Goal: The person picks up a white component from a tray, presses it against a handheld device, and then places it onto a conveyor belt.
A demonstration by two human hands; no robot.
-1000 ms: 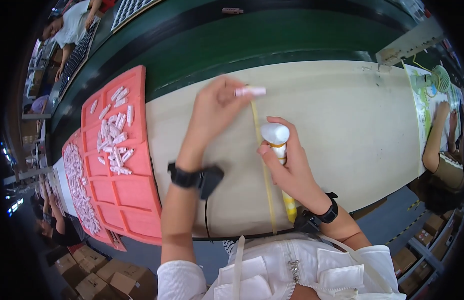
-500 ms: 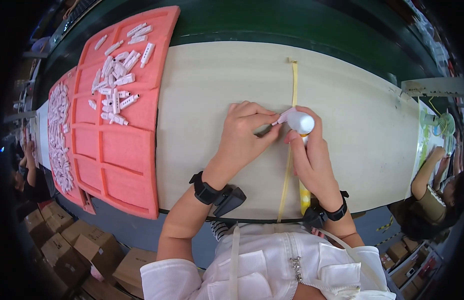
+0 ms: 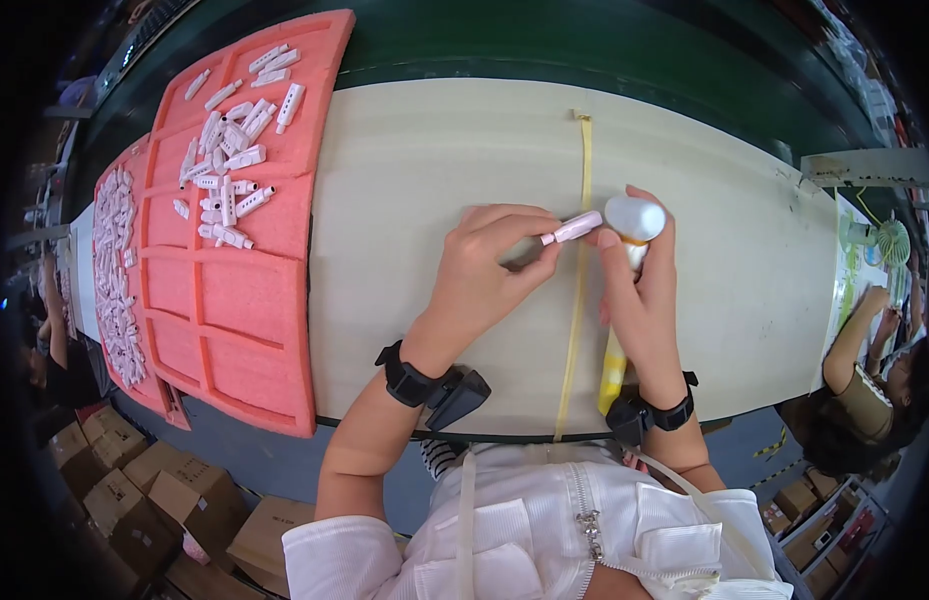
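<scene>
Near frame centre: slim pale-pink tube (image 3: 574, 228), short, straight, tilted up to the right. Pinched by lower-left end between thumb and fingers of left hand (image 3: 479, 262), closed narrow. Projects past fingertips toward upper right. Sits just beside rounded head of white-topped yellow cylinder (image 3: 635, 217), right of centre, wrapped by fingers of right hand (image 3: 646, 305); cannot tell whether touching.
</scene>
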